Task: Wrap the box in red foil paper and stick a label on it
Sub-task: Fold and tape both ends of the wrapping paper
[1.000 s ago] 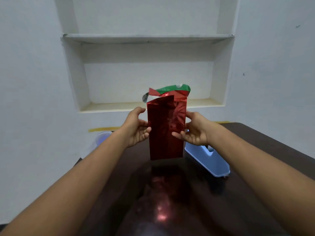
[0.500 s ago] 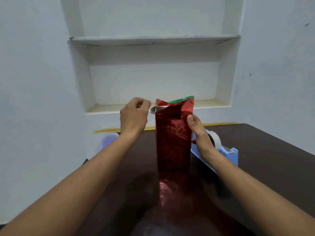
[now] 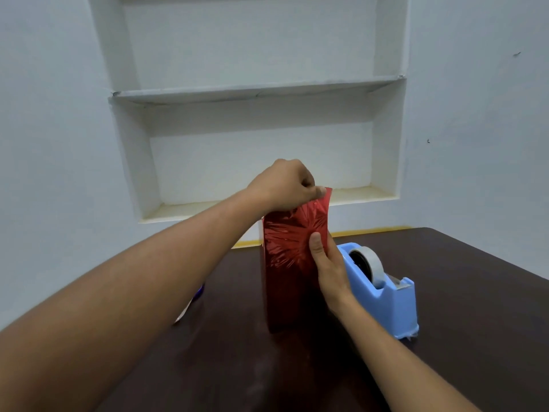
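Box (image 3: 292,272) upright on the dark worktop (image 3: 460,292), near its middle, wrapped in red foil paper (image 3: 285,239) with creases fanning out across the upper part of the near face. Top edge of the foil standing up loose at the right corner, above the box's upper end. Left hand (image 3: 285,185) over the top of the box, knuckles up, fingers (image 3: 309,181) curled and pinching the foil's upper edge against the thumb. Right hand (image 3: 329,269) against the right side of the box, thumb laid flat up the near face, remaining fingers wrapped round the far right side and mostly hidden, so gripping the wrapped box. Both forearms bare, reaching in from the lower corners.

Blue tape dispenser (image 3: 386,295) just beside the box on the right, behind the right wrist, touching or nearly touching the hand; cannot tell which. Roll of pale tape (image 3: 370,264) seated in the dispenser, cutter end pointing right. Small pale object with a bluish tip (image 3: 193,301) partly hidden behind the left forearm, on the left part of the worktop; too little visible to name. White wall niche (image 3: 258,162) with a shelf (image 3: 255,92) behind the worktop. Yellow strip (image 3: 371,231) along the wall at the worktop's far edge.
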